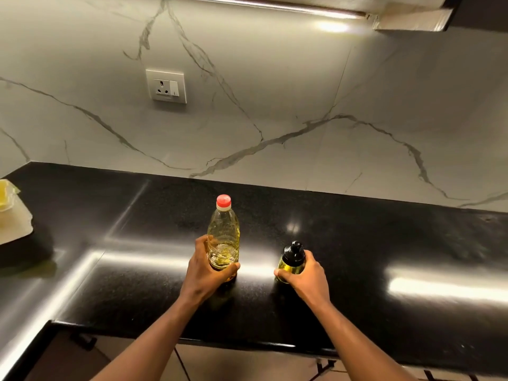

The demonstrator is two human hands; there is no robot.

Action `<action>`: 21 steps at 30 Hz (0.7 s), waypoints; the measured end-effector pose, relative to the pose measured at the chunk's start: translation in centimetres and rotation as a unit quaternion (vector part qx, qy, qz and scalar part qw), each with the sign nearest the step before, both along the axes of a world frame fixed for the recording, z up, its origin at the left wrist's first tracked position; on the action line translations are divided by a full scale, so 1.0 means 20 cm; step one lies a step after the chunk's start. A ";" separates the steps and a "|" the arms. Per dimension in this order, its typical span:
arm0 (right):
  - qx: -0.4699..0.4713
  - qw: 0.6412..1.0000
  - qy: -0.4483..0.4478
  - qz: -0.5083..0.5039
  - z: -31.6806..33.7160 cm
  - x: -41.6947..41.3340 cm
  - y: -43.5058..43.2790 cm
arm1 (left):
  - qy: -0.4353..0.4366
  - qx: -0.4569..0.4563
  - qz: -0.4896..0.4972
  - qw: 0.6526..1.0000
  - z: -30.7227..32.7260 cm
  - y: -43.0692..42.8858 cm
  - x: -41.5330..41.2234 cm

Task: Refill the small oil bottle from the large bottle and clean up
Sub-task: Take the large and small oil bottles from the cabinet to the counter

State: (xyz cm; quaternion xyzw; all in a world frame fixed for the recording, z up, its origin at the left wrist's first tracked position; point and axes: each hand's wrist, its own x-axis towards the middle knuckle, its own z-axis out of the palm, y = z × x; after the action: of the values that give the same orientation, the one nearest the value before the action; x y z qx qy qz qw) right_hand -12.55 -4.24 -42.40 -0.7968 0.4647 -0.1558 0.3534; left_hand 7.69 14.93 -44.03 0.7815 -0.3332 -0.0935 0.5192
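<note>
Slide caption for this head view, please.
Left hand grips the capped large bottle, right hand the small bottle, both upright on the black counter.

Both forearms reach forward, left grip (202,273) wrapped round the large bottle (224,232), right grip (305,274) clasping the small oil bottle (292,258).
</note>
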 end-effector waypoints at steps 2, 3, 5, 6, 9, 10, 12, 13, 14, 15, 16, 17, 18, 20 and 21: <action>-0.013 1.000 -0.005 -0.002 0.03 -0.01 0.02 | 0.000 -0.009 -0.013 1.000 0.03 0.02 -0.01; -0.022 1.000 -0.008 -0.005 0.07 -0.02 0.03 | -0.006 -0.015 -0.018 1.000 0.06 0.03 -0.03; -0.046 0.999 -0.012 -0.006 0.14 -0.03 0.07 | -0.024 -0.026 -0.018 0.999 0.14 0.05 -0.06; -0.062 0.998 -0.016 -0.002 0.19 -0.04 0.08 | -0.034 -0.029 -0.016 0.999 0.18 0.06 -0.08; -0.124 0.991 -0.034 0.020 0.31 -0.05 0.14 | -0.072 -0.033 0.003 0.997 0.28 0.09 -0.13; -0.148 0.988 -0.034 0.027 0.35 -0.05 0.16 | -0.083 -0.031 0.015 0.996 0.32 0.10 -0.14; -0.199 0.979 -0.029 0.043 0.44 -0.06 0.19 | -0.113 -0.033 0.041 0.992 0.41 0.12 -0.17; -0.223 0.973 -0.031 0.052 0.49 -0.06 0.21 | -0.134 -0.041 0.051 0.989 0.47 0.13 -0.19; -0.245 0.967 -0.036 0.060 0.55 -0.07 0.23 | -0.157 -0.051 0.059 0.985 0.53 0.14 -0.21; -0.267 0.960 -0.041 0.068 0.61 -0.07 0.25 | -0.182 -0.062 0.068 0.979 0.59 0.16 -0.22; -0.291 0.953 -0.049 0.075 0.68 -0.07 0.27 | -0.209 -0.074 0.078 0.972 0.66 0.18 -0.23; -0.315 0.944 -0.057 0.083 0.75 -0.06 0.29 | -0.232 -0.087 0.088 0.965 0.73 0.20 -0.25; -0.337 0.934 -0.068 0.091 0.83 -0.06 0.32 | -0.255 -0.102 0.100 0.956 0.81 0.23 -0.26; -0.378 0.916 -0.089 0.104 1.00 -0.05 0.38 | -0.296 -0.137 0.119 0.938 0.99 0.30 -0.31; -0.399 0.905 -0.100 0.108 1.09 -0.04 0.42 | -0.313 -0.154 0.125 0.929 1.10 0.34 -0.33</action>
State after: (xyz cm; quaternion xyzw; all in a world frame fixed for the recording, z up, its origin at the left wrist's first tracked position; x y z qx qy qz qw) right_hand -13.27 4.15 -20.50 -0.8970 0.2368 -0.3676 0.0646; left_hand 1.11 21.80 -22.07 0.7169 -0.3889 0.2737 0.5097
